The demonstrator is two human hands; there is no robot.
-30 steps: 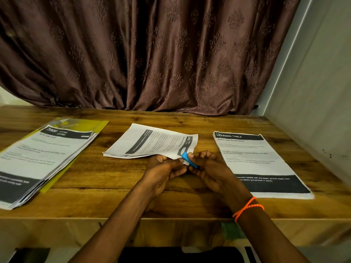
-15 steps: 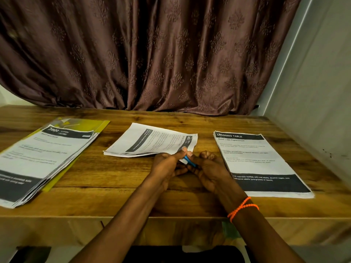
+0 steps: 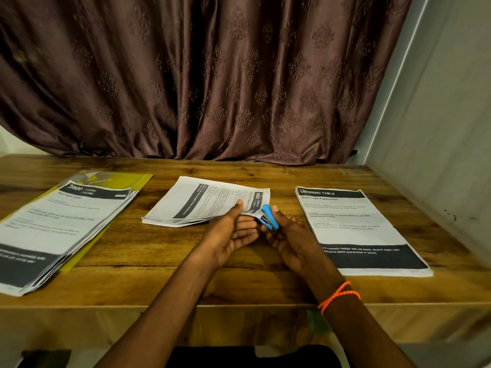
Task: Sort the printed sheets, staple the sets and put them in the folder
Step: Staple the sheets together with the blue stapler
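Stapler (image 3: 267, 217) gripped in right hand (image 3: 292, 241), at 2 o'clock of left hand (image 3: 229, 232); left thumb and fingers pinch middle stack (image 3: 202, 203) corner.

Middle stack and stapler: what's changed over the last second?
The left hand has slid up onto the corner of the middle stack, its thumb now on top pinching the sheets. The right hand still grips the blue stapler at that corner. The left stack on the yellow folder and the right stack stayed put.
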